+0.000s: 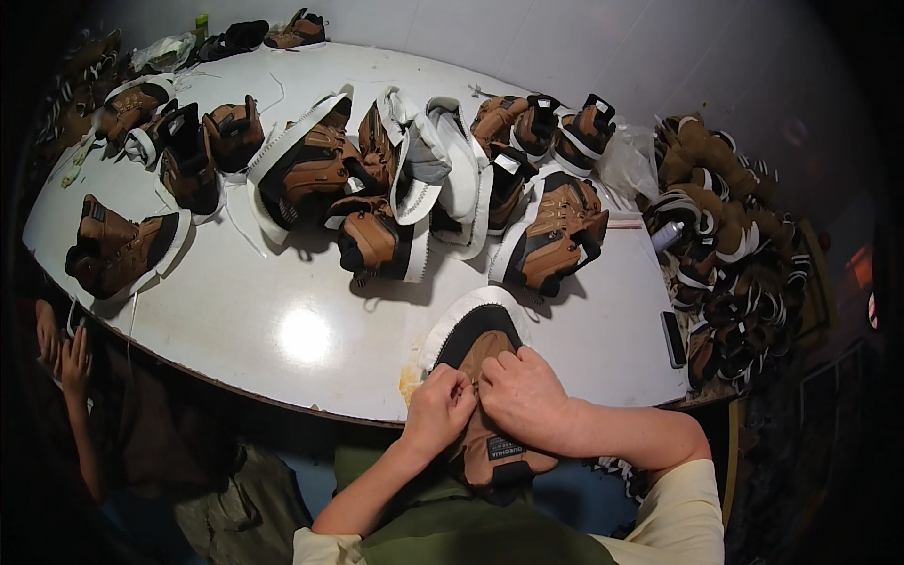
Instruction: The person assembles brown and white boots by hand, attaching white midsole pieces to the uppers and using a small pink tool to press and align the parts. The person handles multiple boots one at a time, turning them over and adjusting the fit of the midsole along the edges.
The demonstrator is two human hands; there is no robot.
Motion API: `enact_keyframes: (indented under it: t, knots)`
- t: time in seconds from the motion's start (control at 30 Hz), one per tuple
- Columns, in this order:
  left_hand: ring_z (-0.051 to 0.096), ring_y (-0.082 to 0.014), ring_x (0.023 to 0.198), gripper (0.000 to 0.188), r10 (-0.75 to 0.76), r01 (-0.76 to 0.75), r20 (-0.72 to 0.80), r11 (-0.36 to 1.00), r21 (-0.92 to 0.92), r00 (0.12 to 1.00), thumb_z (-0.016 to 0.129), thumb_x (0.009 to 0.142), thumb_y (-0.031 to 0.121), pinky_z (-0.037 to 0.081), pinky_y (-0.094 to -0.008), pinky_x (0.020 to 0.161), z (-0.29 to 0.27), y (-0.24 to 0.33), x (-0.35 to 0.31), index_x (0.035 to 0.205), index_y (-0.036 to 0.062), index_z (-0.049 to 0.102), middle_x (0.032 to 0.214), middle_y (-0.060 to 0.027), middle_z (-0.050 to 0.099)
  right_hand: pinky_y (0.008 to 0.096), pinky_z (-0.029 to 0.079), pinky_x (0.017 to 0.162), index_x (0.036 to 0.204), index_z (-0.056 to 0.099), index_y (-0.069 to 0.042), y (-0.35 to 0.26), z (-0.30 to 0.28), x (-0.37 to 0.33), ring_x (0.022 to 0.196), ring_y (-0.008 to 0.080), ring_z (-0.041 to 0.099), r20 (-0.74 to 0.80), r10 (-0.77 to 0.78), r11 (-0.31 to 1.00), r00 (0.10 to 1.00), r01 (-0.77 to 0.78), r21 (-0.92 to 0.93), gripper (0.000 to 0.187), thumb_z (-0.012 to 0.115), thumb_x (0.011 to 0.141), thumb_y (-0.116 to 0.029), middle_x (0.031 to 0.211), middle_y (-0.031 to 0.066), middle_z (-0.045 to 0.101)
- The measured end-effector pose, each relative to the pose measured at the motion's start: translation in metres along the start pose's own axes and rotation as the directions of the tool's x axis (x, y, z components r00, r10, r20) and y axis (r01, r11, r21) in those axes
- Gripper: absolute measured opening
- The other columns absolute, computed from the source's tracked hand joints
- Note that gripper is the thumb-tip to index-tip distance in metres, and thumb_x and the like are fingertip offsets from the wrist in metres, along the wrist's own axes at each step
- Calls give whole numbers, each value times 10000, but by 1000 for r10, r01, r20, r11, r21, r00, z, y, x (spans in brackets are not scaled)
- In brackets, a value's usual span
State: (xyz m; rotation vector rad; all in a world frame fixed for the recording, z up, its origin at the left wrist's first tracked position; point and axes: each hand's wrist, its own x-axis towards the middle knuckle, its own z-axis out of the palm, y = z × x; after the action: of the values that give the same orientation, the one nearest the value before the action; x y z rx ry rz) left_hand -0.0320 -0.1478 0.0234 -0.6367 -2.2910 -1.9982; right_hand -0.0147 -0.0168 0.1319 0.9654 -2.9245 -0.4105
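Note:
A brown boot [488,356] with a black toe band and a white stitched sole edge lies at the table's near edge, its toe pointing away from me and its heel end over my lap. My left hand [441,411] is closed in a pinch at the left of the boot's front opening. Just across from it, my right hand [529,400] is closed too, knuckles up, its fingers pressed to the same middle part. The hands nearly touch. Whatever small part the fingertips grip there is hidden by the fingers.
Several brown boots [556,231] with white sole edges stand and lie across the white table [207,282]. A heap of boots [744,245] fills the right side, near a dark flat object [672,339]. Another person's hands [68,353] are at the left edge.

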Motion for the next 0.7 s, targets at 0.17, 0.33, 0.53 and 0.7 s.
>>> enact_keyframes:
  t: [0.17,0.33,0.53,0.7]
  knots:
    - [531,-173,597,57,-49,46,-43,997,-64,998,620,789,16,434,-285,544,-3,-2,-4,794,-6,568,728,-84,547,326,371,625,721,625,-91,3,2,-3,732,198,532,-1,-31,999,1000,31,11,89,593,673,-160,741,55,541]
    - [476,-81,634,39,-291,243,-100,910,-337,952,592,820,11,418,-229,570,-33,-9,-8,802,11,557,728,3,516,364,451,577,927,602,-90,24,-16,-22,724,248,569,-116,270,916,956,-218,338,168,617,798,-198,766,70,537]
    - [476,-129,727,79,-481,485,-59,870,93,875,583,872,77,447,-301,673,-141,-55,-96,890,10,619,775,-51,569,268,454,680,1031,550,-22,58,42,-90,673,136,549,-106,822,290,559,-252,923,242,459,985,-241,773,42,563]
    - [451,-86,571,336,-523,521,162,852,61,837,477,914,119,355,-253,524,-138,-10,-117,614,0,570,606,-42,560,239,351,443,928,582,-81,111,136,-196,502,83,418,472,878,-477,74,59,877,329,440,978,-373,640,-14,464]
